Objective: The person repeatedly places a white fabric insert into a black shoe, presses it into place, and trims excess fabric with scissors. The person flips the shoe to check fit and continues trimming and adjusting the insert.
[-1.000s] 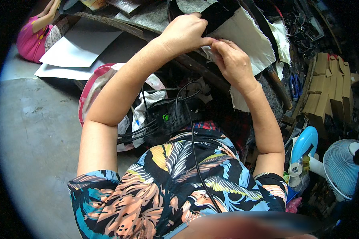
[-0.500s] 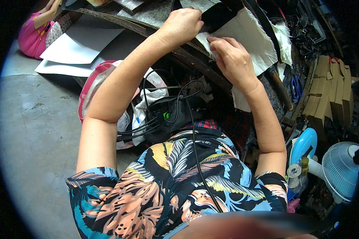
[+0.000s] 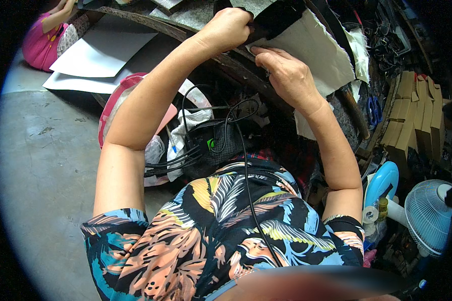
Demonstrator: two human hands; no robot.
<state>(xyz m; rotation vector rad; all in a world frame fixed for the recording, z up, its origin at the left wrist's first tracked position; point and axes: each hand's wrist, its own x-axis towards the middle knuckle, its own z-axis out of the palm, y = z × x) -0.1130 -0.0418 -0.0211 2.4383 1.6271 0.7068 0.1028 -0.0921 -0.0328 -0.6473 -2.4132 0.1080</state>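
Observation:
At the worktable's edge my left hand (image 3: 228, 29) is closed, with black sheet material (image 3: 276, 19) at its fingers. That black piece lies across the far side of the white cloth (image 3: 319, 52), which has frayed edges. My right hand (image 3: 288, 75) is just to the right of the left, fingers bent and fingertips closed at the cloth's near left corner. Its grip on the corner is partly hidden by the fingers. A grey speckled surface (image 3: 188, 19) shows beyond my left forearm.
White sheets (image 3: 98, 52) stick out at the left, near another person in pink (image 3: 40, 45). Below the table edge are a pink-rimmed basin (image 3: 105, 118) and a black mesh bag (image 3: 221, 143) with cables. Blue scissors (image 3: 373, 110), folded cardboard (image 3: 414, 113) and a fan (image 3: 429, 215) are at right.
Both hands have shifted slightly to the left. The black material has moved and now spreads over more of the area beside the white cloth.

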